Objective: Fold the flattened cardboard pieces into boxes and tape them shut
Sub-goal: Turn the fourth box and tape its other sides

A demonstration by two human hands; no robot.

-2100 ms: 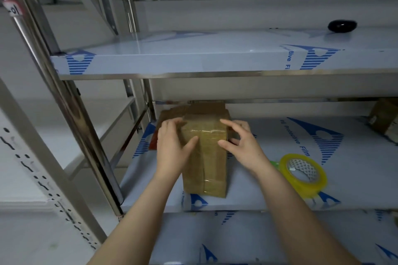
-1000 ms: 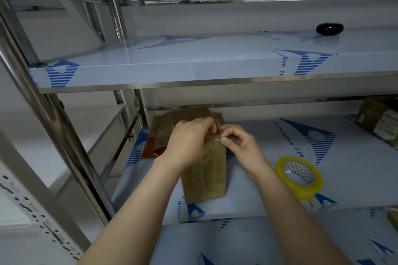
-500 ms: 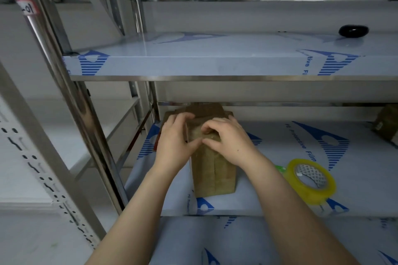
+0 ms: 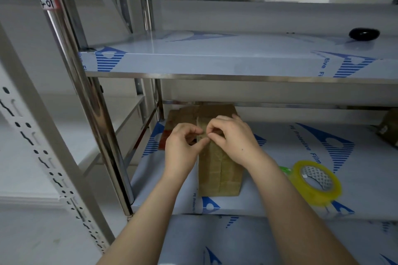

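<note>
Small brown cardboard box (image 4: pixel 219 170) stands upright on the shelf (image 4: pixel 280 148), right under the fingers. Left hand (image 4: pixel 183 148) has thumb and forefinger curled, pinching at the box's top front edge. Right hand (image 4: pixel 232 137) has its fingers (image 4: pixel 215 123) curled on the same spot, tips nearly touching the left ones. Can't tell if they pinch a tape end or the flap itself.

Box looks light and fairly stiff, with thin walls, so likely to dent or tip if squeezed hard at the top. The taped faces are glossy and probably slippery. Better to hold it by the side walls below the fingers, or press down on the top seam.

Yellow tape roll (image 4: pixel 316 183) lies flat on the shelf, right of the right wrist and apart from the box. More flat cardboard (image 4: pixel 185 114) leans just beyond the fingertips, behind the box
</note>
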